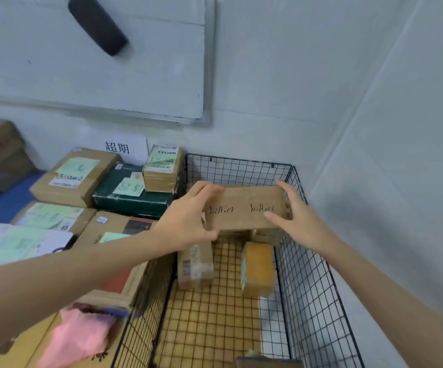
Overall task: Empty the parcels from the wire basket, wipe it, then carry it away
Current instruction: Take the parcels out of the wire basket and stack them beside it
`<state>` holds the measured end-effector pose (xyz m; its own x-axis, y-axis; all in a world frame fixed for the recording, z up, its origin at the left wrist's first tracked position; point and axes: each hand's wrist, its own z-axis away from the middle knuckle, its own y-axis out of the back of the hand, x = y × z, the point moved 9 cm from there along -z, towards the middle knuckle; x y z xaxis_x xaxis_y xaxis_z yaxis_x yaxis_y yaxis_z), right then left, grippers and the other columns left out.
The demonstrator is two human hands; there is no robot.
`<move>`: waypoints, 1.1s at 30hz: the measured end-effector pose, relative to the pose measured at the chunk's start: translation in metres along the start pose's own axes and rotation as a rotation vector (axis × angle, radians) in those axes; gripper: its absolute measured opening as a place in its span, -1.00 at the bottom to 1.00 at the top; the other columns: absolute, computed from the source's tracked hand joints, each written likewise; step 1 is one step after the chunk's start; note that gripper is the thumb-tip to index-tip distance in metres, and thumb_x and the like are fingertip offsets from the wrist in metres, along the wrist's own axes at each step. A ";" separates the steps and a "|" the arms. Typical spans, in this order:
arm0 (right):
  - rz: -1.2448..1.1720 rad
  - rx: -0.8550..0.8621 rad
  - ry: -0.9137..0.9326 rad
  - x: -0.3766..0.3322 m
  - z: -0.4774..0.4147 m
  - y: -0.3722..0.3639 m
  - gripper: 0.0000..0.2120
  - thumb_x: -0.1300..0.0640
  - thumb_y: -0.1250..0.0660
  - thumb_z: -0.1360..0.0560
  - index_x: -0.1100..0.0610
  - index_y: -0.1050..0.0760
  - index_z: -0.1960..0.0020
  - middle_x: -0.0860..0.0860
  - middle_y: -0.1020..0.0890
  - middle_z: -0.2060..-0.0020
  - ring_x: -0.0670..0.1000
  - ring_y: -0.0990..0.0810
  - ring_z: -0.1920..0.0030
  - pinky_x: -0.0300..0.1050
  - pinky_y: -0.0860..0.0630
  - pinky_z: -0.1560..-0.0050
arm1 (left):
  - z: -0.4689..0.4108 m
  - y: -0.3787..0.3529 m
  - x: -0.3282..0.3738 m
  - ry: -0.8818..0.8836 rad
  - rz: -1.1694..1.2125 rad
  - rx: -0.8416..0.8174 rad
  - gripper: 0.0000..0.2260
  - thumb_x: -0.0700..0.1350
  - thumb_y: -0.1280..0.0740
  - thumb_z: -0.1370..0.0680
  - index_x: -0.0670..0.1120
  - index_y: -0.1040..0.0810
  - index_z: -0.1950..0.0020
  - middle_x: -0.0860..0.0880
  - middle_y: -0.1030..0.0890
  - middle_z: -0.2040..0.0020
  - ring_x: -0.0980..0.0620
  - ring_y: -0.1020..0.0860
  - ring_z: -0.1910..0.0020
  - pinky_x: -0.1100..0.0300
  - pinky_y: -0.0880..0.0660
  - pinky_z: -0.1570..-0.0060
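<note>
A black wire basket point(310, 274) stands in the corner at the right. Over its far half I hold a brown cardboard parcel point(244, 208) with dark lettering. My left hand point(188, 213) grips its left end, and my right hand point(297, 213) grips its right end. Below, on the basket floor, stand a taped brown parcel point(195, 266) and an orange-brown parcel point(257, 269). More brown parcels point(264, 236) lie partly hidden under the held one. A pink cloth point(79, 335) lies left of the basket on a box.
Left of the basket, several labelled boxes point(74, 173) and a dark green box point(132, 195) are stacked on a blue surface. A whiteboard point(108, 75) hangs on the wall above them. White walls close in behind and to the right of the basket.
</note>
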<state>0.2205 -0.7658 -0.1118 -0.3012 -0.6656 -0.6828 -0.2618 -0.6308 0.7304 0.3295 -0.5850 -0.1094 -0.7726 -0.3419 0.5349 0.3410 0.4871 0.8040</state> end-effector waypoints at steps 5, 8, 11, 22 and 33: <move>-0.170 0.210 0.063 -0.037 -0.003 0.041 -0.51 -0.03 -0.36 -0.54 -0.11 -0.23 -0.39 -0.06 -0.43 -0.25 0.01 -0.51 -0.17 0.00 -0.62 -0.09 | -0.016 0.046 0.012 0.021 0.242 0.247 -0.32 -0.06 -0.54 -0.41 0.04 -0.31 -0.44 0.11 -0.27 -0.40 0.15 -0.44 -0.21 0.38 -0.50 -0.11; -0.233 0.291 0.111 -0.056 -0.003 0.057 -0.63 -0.03 -0.34 -0.55 -0.04 -0.28 -0.27 -0.07 -0.43 -0.27 -0.02 -0.45 -0.25 -0.02 -0.56 -0.20 | -0.021 0.064 0.012 0.109 0.376 0.329 -0.35 -0.01 -0.51 -0.44 0.08 -0.29 -0.45 0.10 -0.26 -0.38 0.07 -0.47 -0.23 0.13 -0.57 -0.16; -0.253 0.360 0.162 -0.072 -0.003 0.070 -0.72 0.00 -0.34 -0.56 0.03 -0.31 -0.17 -0.11 -0.44 -0.24 -0.07 -0.42 -0.23 -0.32 -0.51 -0.02 | -0.023 0.079 0.015 0.171 0.432 0.377 -0.36 -0.03 -0.51 -0.46 0.10 -0.28 -0.46 0.09 -0.29 -0.38 0.23 -0.48 -0.12 0.45 -0.50 0.00; -0.302 0.445 0.327 -0.098 -0.001 0.093 -0.62 0.15 -0.41 -0.52 -0.04 -0.30 -0.21 -0.17 -0.46 -0.22 -0.26 -0.49 -0.17 -0.40 -0.54 0.01 | -0.020 0.087 0.020 0.280 0.747 0.326 -0.33 -0.10 -0.50 -0.47 0.09 -0.26 -0.49 0.06 -0.44 -0.40 0.15 -0.57 -0.09 0.15 -0.60 -0.06; -0.222 0.313 0.517 -0.121 0.010 0.085 -0.27 -0.06 -0.51 -0.34 -0.13 -0.20 -0.39 -0.19 -0.43 -0.34 -0.19 -0.39 -0.37 -0.08 -0.36 -0.41 | 0.005 0.061 0.007 0.399 0.869 0.234 -0.61 -0.24 -0.50 -0.46 0.06 -0.43 -0.15 -0.03 -0.55 -0.23 -0.03 -0.62 -0.13 0.04 -0.65 0.05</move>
<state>0.2251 -0.7346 0.0326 0.2512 -0.6879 -0.6810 -0.5462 -0.6816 0.4870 0.3423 -0.5540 -0.0579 -0.0506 -0.0146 0.9986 0.5568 0.8297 0.0403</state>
